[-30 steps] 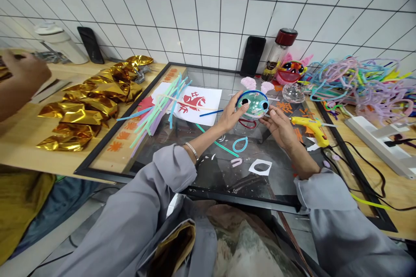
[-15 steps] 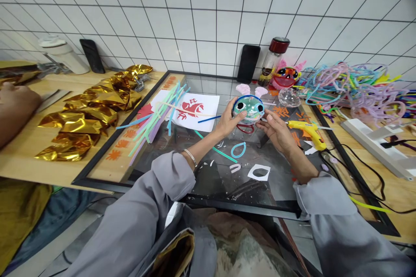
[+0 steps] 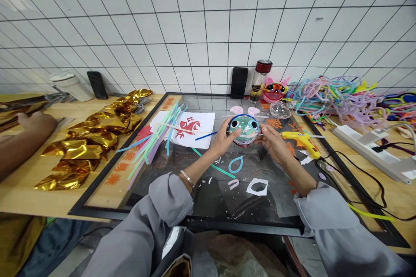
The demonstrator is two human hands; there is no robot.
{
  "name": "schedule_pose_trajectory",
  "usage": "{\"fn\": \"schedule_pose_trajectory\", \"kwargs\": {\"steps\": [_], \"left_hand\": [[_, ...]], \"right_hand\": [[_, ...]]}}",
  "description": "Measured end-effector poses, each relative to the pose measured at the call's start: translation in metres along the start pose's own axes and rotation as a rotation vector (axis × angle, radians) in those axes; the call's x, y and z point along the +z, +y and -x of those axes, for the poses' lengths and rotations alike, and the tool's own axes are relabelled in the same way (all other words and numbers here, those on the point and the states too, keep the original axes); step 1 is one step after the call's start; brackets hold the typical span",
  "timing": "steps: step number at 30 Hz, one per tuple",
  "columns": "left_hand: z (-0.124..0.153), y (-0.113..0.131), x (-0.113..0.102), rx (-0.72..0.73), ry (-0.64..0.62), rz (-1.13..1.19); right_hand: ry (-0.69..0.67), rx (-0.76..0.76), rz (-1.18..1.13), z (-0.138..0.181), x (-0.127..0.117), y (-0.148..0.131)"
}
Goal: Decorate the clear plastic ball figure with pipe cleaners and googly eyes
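Between both hands I hold a round teal craft ball with two black-and-white eyes and a blue pipe-cleaner rim. My left hand cups its left side with the fingers curled round it. My right hand grips its right side. The ball hangs a little above a glass panel in a black frame. Under it lie a blue pipe-cleaner loop, a small pink arch and a white paper cut-out.
A yellow glue gun lies just right of my right hand. Pipe-cleaner sticks and a red paper-cut sheet lie to the left, a pipe-cleaner heap at right. Another person's hand rests near gold foil.
The view tilted upward, so everything sits lower in frame. I turned the ball slightly between my hands. The other person's hand moved down onto the table at left.
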State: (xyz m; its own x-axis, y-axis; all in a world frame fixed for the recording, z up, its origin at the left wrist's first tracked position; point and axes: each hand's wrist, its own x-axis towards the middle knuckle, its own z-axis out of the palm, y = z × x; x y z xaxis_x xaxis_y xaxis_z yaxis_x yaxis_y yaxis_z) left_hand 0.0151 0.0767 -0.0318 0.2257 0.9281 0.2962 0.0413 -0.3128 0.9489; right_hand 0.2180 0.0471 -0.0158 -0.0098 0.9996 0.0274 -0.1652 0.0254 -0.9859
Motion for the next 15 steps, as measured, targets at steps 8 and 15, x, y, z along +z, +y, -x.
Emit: {"fn": "schedule_pose_trajectory", "kwargs": {"steps": [8,15], "left_hand": [[0.0028,-0.0024,0.0004,0.026,-0.010,-0.032],[0.0059,-0.0014,0.0015,0.072,-0.039,-0.045]], "right_hand": [[0.001,0.039,0.056,-0.0024,-0.0028,0.0009],[0.043,0.026,0.102,-0.0012,-0.0031,-0.0024]]}}
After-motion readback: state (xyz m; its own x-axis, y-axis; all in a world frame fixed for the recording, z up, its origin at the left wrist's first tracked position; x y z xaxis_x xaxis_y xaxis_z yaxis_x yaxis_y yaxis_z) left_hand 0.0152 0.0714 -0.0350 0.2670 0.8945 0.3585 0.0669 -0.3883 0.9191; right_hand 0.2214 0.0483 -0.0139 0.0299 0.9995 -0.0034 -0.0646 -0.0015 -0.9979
